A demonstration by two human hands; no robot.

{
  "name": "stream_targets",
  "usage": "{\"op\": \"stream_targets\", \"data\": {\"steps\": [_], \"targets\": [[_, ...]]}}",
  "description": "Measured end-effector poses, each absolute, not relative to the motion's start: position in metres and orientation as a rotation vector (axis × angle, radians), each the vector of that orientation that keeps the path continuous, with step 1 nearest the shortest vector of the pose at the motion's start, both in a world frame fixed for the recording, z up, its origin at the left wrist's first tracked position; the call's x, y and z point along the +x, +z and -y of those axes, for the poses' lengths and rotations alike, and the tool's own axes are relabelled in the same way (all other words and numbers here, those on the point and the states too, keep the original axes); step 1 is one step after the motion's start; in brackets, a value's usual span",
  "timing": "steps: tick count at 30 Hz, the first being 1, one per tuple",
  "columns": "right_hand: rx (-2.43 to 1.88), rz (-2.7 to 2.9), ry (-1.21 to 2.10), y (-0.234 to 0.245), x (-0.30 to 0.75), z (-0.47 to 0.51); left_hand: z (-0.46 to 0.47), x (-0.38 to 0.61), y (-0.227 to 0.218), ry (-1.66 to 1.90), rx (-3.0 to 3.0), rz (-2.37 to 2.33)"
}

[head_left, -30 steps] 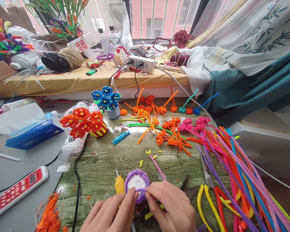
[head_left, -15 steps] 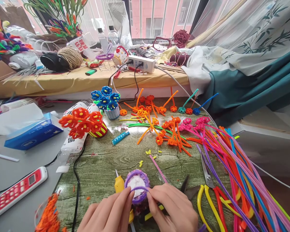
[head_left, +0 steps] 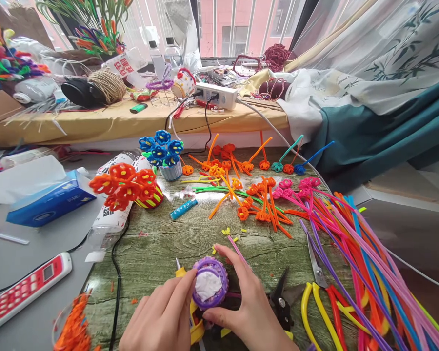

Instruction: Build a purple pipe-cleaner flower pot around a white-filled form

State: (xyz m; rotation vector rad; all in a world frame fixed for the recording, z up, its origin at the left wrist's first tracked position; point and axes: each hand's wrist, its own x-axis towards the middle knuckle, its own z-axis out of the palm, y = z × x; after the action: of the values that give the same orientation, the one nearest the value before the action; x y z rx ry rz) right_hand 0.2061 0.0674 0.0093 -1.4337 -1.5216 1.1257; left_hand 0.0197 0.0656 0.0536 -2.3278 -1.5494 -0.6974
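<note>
- Wood-grain tabletop (head_left: 151,248) in green stands before a cluttered window ledge (head_left: 102,114); near its front edge sits the purple-rimmed pot (head_left: 224,283).
- Far left of the pot lies a red-and-white phone (head_left: 25,295), face up; its key markings are too small to read.
- Beyond the phone, left of the pot, a blue tissue box (head_left: 53,202) has pale lettering, not legible; it seems kept aside but reachable.
- Farther than the pot, to its left, a clear bottle (head_left: 111,214) lies on its side, its dark label print unreadable.
- At the pot's left rim, the left hand (head_left: 161,309) bunches its fingertips by a purple strip (head_left: 208,269); pinching or merely pressing, I cannot tell.
- Beyond the pot, slightly left, a blue tube (head_left: 183,208) carries white print, too small to read.
- Around the pot's right side, the right hand (head_left: 247,300) spreads 1 thumb and 1 forefinger in an open curve, probably for steadying.
- Right of the pot, scissors (head_left: 318,270) point away, handles nearer the person, presumably for easy pickup.
- Far right of the pot, colourful stems (head_left: 373,265) lie bundled lengthwise, likely to limit tangling.
</note>
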Motion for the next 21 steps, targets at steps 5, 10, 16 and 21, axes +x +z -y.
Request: {"op": "stream_targets", "data": {"steps": [5,10,16,21], "targets": [[-1.416,1.488,1.136,0.009,0.199,-0.066,-0.067,0.030,0.051,-0.637,-2.273,1.668],[-1.343,1.577,0.854,0.006,0.196,-0.065,-0.067,0.034,0.053,-0.574,-2.259,1.677],[-1.298,1.585,0.668,0.005,0.190,-0.063,-0.067,0.040,0.061,-0.516,-2.252,1.509],[-1.296,1.471,0.814,0.000,0.189,-0.056,-0.066,0.042,0.062,-0.487,-2.233,1.488]]}}
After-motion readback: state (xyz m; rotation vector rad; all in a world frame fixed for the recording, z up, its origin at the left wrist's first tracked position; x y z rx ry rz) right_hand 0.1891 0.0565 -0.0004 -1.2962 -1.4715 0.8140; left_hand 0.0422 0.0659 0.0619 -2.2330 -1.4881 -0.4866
